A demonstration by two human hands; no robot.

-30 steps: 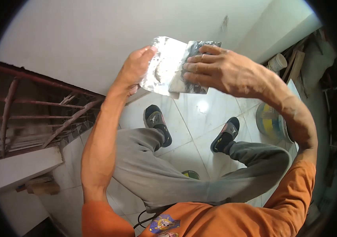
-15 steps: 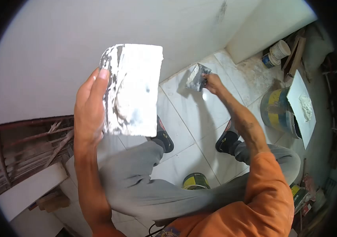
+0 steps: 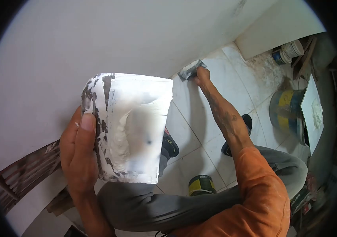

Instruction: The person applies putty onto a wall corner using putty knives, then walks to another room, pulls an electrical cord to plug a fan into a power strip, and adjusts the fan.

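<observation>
My left hand (image 3: 80, 148) grips the left edge of a flat plate (image 3: 137, 130) smeared with white paste, its thumb on top. The plate is close to the camera, with a thicker ridge of paste near its middle. Farther off, my right hand (image 3: 202, 76) is closed round a dark putty blade (image 3: 192, 70) with white paste along its upper side. The blade is low, by the bottom of the white wall (image 3: 129, 35); whether it touches the wall I cannot tell.
A large bucket (image 3: 285, 108) stands at the right with a white board (image 3: 313, 112) bearing paste on it. A small green tub (image 3: 201, 185) is on the tiled floor (image 3: 184, 130) between my legs. Small containers (image 3: 293, 49) sit upper right; a reddish metal grille (image 3: 26, 173) is lower left.
My hands have parted. The plate came left and nearer the camera, while my right hand carried the blade away from it, down to the foot of the wall.
</observation>
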